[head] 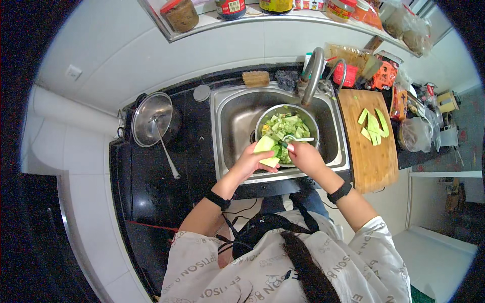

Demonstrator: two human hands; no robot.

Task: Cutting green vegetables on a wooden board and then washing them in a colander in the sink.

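My left hand (pixel 247 162) holds a pale green piece of vegetable (pixel 264 145), perhaps melon or gourd, over the near side of a metal pot (pixel 317 123). The fingers of my right hand (pixel 308 157) are closed around a peeler (pixel 302 139) with a white head, held right beside that piece. Chopped light green pieces (pixel 290 123) and some peelings fill the pot, which sits in the stainless steel sink (pixel 237 117). To the right, several similar green strips (pixel 374 127) lie on a wooden cutting board (pixel 369 163).
A curved faucet (pixel 314 74) rises behind the pot. Left of the sink, a metal lid (pixel 147 123) and a long-handled ladle (pixel 166 153) rest on the black counter (pixel 189 151). Bags and packets (pixel 383 72) crowd the back right. Jars (pixel 180 17) line the ledge above.
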